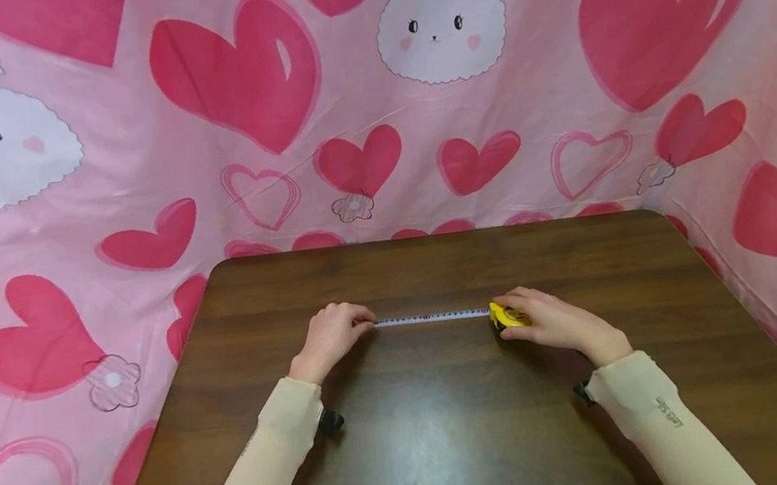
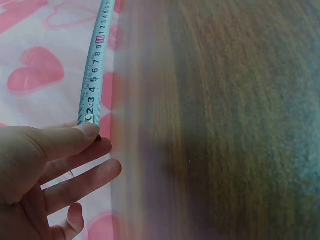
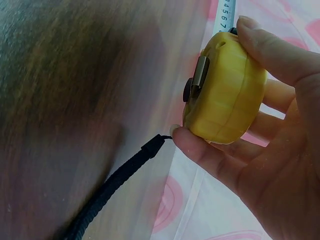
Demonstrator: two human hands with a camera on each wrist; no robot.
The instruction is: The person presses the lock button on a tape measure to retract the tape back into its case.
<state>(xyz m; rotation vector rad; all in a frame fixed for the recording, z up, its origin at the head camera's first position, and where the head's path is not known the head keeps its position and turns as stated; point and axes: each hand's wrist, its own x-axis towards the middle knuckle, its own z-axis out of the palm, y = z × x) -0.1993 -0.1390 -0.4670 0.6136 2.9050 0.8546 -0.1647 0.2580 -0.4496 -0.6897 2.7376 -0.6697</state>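
A yellow tape measure is gripped in my right hand, thumb and fingers curled about its case. Its white blade runs out to the left, nearly level across the view. At the blade's end, my left hand pinches the tip between thumb and finger. In the left wrist view the printed numbers on the blade show, and the other fingers are spread loosely. The right wrist view shows the yellow case with a metal clip on its side and a black strap hanging from it.
Beneath the hands is a brown wooden table with rounded far corners. A pink cloth printed with hearts and rabbits hangs behind it and along both sides. Dark devices are worn at the left wrist and right wrist.
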